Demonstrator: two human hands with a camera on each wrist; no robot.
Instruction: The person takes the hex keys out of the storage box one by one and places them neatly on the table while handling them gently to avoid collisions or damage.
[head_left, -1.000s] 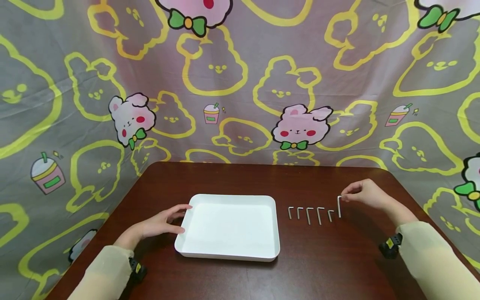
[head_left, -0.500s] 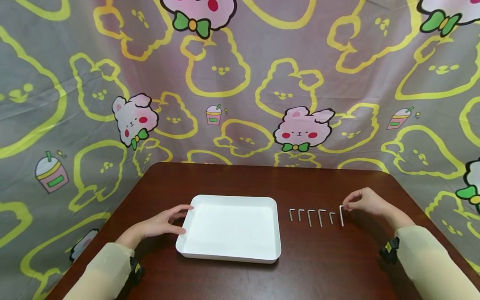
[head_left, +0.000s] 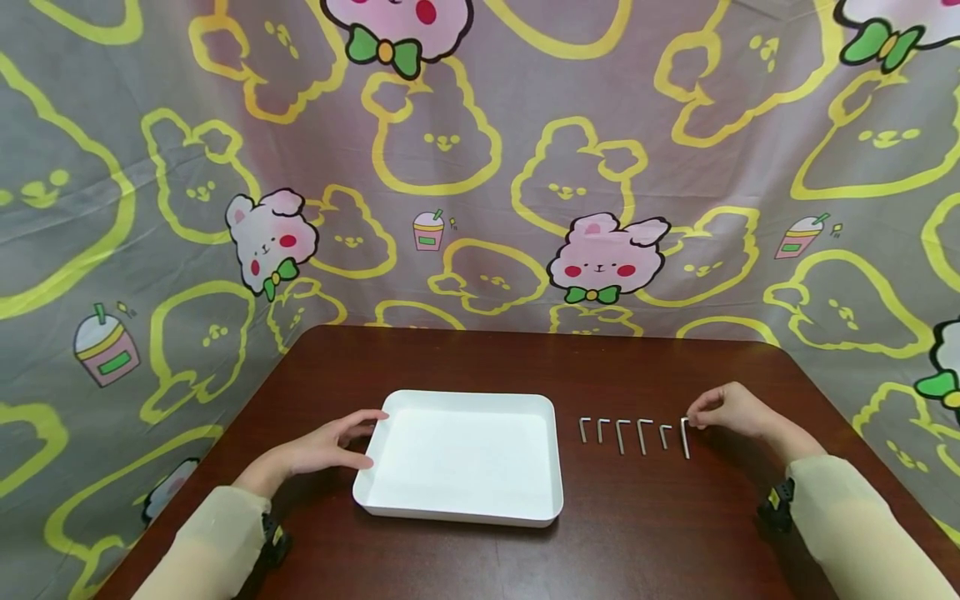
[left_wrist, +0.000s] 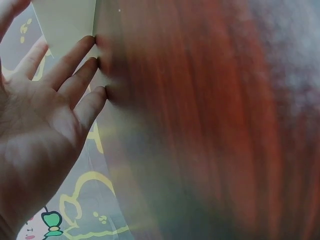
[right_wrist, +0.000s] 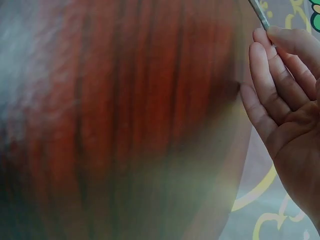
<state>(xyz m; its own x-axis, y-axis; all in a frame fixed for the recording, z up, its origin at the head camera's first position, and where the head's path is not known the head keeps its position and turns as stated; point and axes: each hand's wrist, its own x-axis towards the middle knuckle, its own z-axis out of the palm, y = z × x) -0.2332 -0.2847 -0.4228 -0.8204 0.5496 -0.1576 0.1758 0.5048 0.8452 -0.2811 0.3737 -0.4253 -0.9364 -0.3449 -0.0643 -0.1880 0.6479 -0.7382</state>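
A white rectangular tray (head_left: 459, 458) sits on the table, left of centre in the head view. At its left rim, my left hand (head_left: 322, 443) rests with thumb and fingers spread apart and fairly straight; the left wrist view shows the fingertips by the tray wall (left_wrist: 67, 25). On the right, my right hand (head_left: 738, 410) pinches the short arm of a silver hex key (head_left: 686, 439) between thumb and fingertips. Its long arm points toward the front of the table. The right wrist view shows part of the hex key (right_wrist: 259, 14) at the thumb tip.
Several smaller hex keys (head_left: 620, 437) lie in a row between the tray and my right hand, short arms at the back. The dark brown table (head_left: 480, 358) has rounded back corners. A patterned cloth (head_left: 465, 208) hangs behind and along the sides.
My right hand has come down and nearer with the hex key, which now lines up beside the row. The view has shifted slightly. My left hand stays at the tray.
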